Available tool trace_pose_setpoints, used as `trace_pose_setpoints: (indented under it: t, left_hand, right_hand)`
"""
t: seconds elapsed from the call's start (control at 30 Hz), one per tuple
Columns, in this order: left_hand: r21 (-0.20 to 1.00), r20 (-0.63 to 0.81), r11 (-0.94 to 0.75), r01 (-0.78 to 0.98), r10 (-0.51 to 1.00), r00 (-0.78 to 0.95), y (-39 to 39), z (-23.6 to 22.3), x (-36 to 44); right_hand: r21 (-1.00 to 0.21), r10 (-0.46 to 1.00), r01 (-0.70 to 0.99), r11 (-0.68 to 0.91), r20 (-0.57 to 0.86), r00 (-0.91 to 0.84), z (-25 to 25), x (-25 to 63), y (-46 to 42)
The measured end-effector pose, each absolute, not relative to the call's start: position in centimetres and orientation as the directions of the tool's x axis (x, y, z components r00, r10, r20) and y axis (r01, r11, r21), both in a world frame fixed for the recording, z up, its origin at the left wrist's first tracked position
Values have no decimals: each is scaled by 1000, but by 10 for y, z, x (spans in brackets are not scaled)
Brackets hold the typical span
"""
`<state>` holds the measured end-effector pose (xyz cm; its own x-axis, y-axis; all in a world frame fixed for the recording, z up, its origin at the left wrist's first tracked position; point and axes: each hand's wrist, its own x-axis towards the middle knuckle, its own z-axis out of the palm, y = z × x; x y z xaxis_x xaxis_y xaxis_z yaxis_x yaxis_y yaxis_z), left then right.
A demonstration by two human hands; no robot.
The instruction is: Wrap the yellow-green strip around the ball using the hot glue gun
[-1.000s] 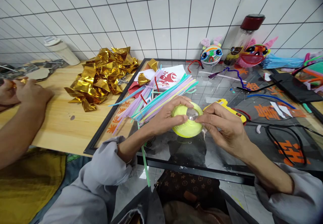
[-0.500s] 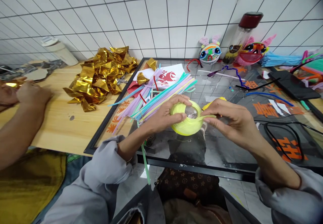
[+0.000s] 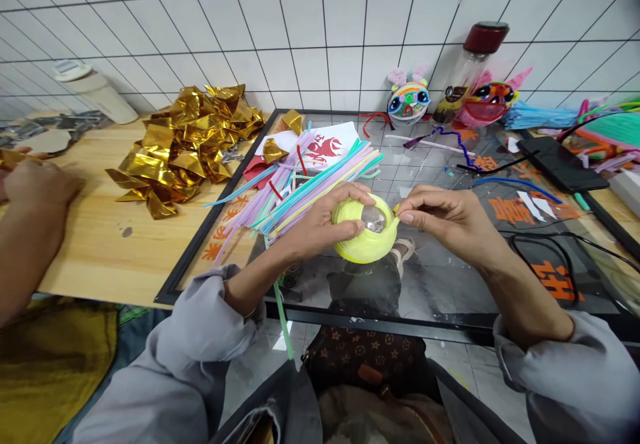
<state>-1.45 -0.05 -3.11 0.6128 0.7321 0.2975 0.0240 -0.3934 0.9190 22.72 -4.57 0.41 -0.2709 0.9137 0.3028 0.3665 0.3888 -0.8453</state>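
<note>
The largest thing here is the wooden surface, and on it lies a dark-framed glass panel; at the left, on the bare wood, there is a heap of gold foil pieces; a bundle of pastel strips rests on the panel, just behind the left hand; of the two hands, this one is grasping the yellow ball, with the thumb laid on the near part and the other fingers bent round the far part; the right hand has its thumb and forefinger pinched together at the right edge of the ball; the ball itself is held above the front half of the panel, between both hands; as for progress, I judge that the covering is well advanced, because the yellow winding goes round most of the side which can be seen; what is left, as it seems, is the clear patch near the top, where the transparent body shows; the underside is hidden, so I cannot say if it is covered; smallest is the yellow strip, of which only a short piece appears at the right fingertips.
</note>
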Motion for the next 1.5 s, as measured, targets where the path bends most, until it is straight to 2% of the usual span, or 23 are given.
trace_pose_setpoints:
  t: [0.23,0.57,0.7,0.87,1.0,1.17,1.37,1.5]
  left_hand:
    - [906,314,-422,38,731,606,-1,-30,-14]
    - [898,299,-434,78,728,616,-3,-25,-13]
    - [907,307,-419,46,733,607,-4,-26,-12]
    - [910,299,-410,55,743,599,-3,-28,-12]
    - [910,286,-409,75,746,601,-3,-28,-13]
    - [909,277,-407,89,749,602,-4,-26,-14]
    - [909,287,-410,71,742,605,-6,-25,-14]
    - [912,281,-403,70,742,608,-7,-23,-15]
  right_hand:
    - [-786,874,388,482,396,-282,5,221,-37]
    - [-749,838,387,537,424,-344,10,211,-37]
    - [-780,855,363,509,412,-315,6,208,-35]
    - [-821,918,412,396,360,-166,-2,208,-38]
    - [-679,878,573,458,446,-173,-3,206,-48]
    - [-527,822,661,534,507,-260,0,204,-60]
    - [-419,784,692,587,508,-357,5,207,-65]
    - [-393,782,707,588,500,-372,6,207,-66]
